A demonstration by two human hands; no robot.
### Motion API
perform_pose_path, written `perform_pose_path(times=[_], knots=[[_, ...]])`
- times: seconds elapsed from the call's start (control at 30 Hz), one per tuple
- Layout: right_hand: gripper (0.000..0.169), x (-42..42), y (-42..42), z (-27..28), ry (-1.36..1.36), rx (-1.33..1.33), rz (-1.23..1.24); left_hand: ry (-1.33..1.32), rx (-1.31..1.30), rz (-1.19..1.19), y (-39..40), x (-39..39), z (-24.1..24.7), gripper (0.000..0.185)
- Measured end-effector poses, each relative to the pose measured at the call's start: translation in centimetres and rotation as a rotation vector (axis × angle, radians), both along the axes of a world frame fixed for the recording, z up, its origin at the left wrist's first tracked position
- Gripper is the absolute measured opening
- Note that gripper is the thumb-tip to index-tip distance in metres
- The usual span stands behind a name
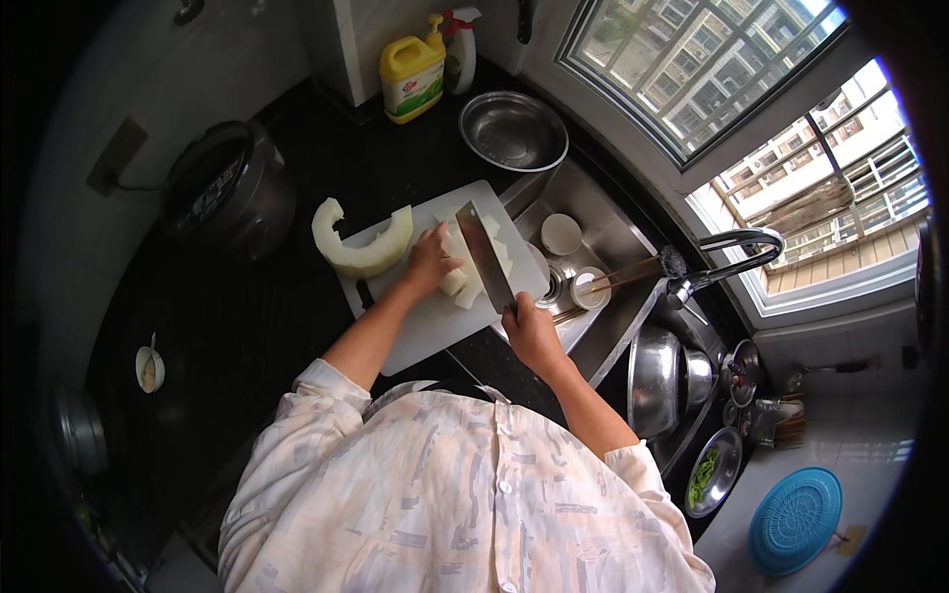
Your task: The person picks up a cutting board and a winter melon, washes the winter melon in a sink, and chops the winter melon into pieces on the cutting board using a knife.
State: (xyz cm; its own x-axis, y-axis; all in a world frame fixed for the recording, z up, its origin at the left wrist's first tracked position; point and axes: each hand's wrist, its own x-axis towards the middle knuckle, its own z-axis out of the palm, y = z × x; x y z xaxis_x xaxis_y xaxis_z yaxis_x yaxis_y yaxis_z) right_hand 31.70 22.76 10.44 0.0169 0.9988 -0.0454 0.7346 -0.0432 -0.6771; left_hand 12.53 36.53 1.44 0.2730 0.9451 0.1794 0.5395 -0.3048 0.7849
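My right hand [532, 332] grips the handle of a cleaver [485, 256]. Its broad blade slants across pale, cut melon pieces [468, 285], which look like winter melon. On their left side my left hand [431, 259] holds the pieces, fingers and thumb around them; the exact contact is partly hidden. The pieces lie on a white cutting board [415, 337] that reaches over the sink's edge. A large curved melon slice [363, 256], hollow in the middle, rests at the board's upper left, partly over the black counter.
Beside the board, the steel sink [593, 222] holds small bowls [561, 234] and chopsticks [626, 274], under a faucet [730, 259]. A metal basin [514, 132], a yellow detergent jug [412, 74] and a rice cooker [226, 193] stand behind. Steel bowls [654, 382] and a blue basket [795, 521] are at right.
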Motion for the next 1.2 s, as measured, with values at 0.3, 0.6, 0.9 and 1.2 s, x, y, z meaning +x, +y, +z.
perform_pose_path(times=[0.3, 0.6, 0.9, 1.2], knots=[[0.015, 1.3, -0.7, 0.8, -0.506, 0.226, 0.164, 0.176, 0.364, -0.148, -1.2, -1.3, 10.6, 0.041], [0.008, 1.9, -0.2, 0.9, -0.69, 0.275, 0.31, 0.71, -0.176, -0.65, -1.0, 2.0, 9.1, 0.052], [0.016, 2.8, -2.9, 2.4, -0.544, 0.104, 0.376, 0.466, 0.065, -0.286, 4.6, 0.2, 7.4, 0.038], [0.027, 4.9, -3.9, 0.2, -0.477, -0.099, 0.428, 0.497, -0.233, -0.291, -0.3, -1.8, 4.4, 0.043]])
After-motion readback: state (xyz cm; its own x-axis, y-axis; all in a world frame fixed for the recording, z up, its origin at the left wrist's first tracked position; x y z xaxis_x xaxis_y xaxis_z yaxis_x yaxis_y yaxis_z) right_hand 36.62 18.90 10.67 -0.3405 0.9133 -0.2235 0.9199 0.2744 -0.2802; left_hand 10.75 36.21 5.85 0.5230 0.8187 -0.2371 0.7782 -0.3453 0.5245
